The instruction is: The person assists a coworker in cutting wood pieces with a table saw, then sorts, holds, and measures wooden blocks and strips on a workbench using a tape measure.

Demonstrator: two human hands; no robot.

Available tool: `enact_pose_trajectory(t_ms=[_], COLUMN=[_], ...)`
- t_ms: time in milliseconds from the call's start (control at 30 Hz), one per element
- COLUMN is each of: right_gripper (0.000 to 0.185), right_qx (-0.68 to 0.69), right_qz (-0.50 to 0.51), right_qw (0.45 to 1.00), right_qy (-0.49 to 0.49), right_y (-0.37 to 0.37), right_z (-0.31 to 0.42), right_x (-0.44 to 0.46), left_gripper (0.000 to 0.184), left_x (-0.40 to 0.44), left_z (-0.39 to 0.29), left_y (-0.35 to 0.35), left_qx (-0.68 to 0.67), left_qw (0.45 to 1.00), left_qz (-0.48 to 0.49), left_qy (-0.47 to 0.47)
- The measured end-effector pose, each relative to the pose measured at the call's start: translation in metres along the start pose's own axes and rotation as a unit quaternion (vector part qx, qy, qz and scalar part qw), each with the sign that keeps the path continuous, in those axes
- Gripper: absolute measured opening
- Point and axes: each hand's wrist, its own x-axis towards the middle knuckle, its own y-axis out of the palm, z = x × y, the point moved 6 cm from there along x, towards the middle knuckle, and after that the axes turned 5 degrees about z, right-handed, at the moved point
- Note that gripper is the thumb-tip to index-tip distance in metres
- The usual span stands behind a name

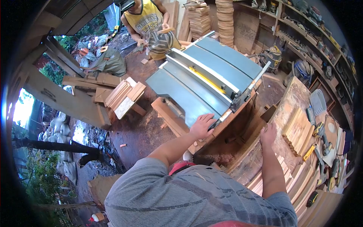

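My left hand (203, 126) lies on the near corner of a table saw (208, 62) with a blue-grey top, its fingers stretched out. A small dark part shows beside those fingers; I cannot make out what it is. Along the saw runs a metal rip fence (202, 79), with a yellow strip (207, 80) beside it. To the right, my right hand (268, 135) rests flat on the edge of a worn wooden workbench (281, 113), holding nothing visible. Close to it on the bench lies a stack of wooden strips (297, 130).
Across the saw stands another person (153, 26) holding a small wood piece (165, 30). Cut boards (124, 94) are piled left of the saw. Tall wood stacks (225, 22) rise behind. Tools, including a tape measure (312, 198), lie at right, below crowded shelves (306, 34).
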Motion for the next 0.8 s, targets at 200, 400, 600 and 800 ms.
enact_pose_trajectory(t_ms=[200,400,600,800], right_gripper=[0.04,0.04,0.04,0.042], right_qx=[-0.008,-0.006,-0.001,-0.005], right_qz=[-0.012,-0.014,0.002,0.02], right_qw=[1.0,1.0,1.0,1.0], right_qy=[-0.012,-0.01,0.0,0.015], right_y=[0.0032,0.0049,0.0008,0.0043], right_z=[-0.0028,-0.0063,-0.0024,-0.006], right_x=[0.0014,0.0013,0.0005,0.0013], left_gripper=[0.052,0.052,0.052,0.05], left_x=[0.0002,0.0017,0.0027,0.0036], left_z=[0.0013,-0.0016,-0.0004,-0.003], left_y=[0.0016,-0.0012,0.0006,-0.0011], left_qx=[0.001,-0.008,-0.001,0.003], left_qw=[1.0,1.0,1.0,1.0], left_qz=[-0.008,-0.004,0.01,0.013], left_qy=[0.007,0.005,0.003,0.001])
